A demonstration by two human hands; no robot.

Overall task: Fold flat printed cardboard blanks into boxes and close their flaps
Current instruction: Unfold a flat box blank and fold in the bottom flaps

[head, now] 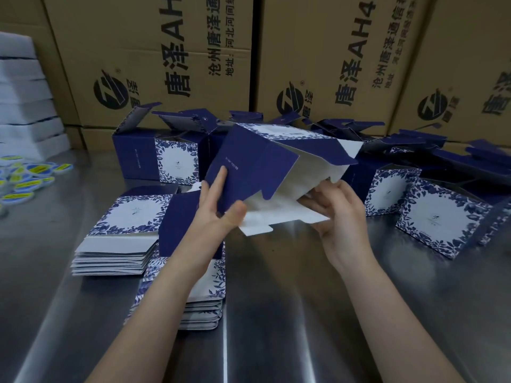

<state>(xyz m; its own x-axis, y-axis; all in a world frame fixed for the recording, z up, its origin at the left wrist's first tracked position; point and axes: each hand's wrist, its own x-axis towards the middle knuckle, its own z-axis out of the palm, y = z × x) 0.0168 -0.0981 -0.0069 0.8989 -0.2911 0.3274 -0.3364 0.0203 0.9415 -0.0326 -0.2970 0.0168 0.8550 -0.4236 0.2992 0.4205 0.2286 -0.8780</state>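
Note:
A navy and white floral box, opened into a tube with its end flaps loose, is held above the steel table, open end toward me. My left hand grips its dark blue side panel, thumb under the edge and fingers flat on the outside. My right hand reaches into the open end, fingers curled around a white inner flap. Two stacks of flat blanks lie at the left, the nearer stack partly hidden by my left forearm.
Folded boxes stand behind and to the right, one at the back left and two at the right. Large brown cartons wall off the back. White foam sheets and yellow-blue stickers sit at the far left.

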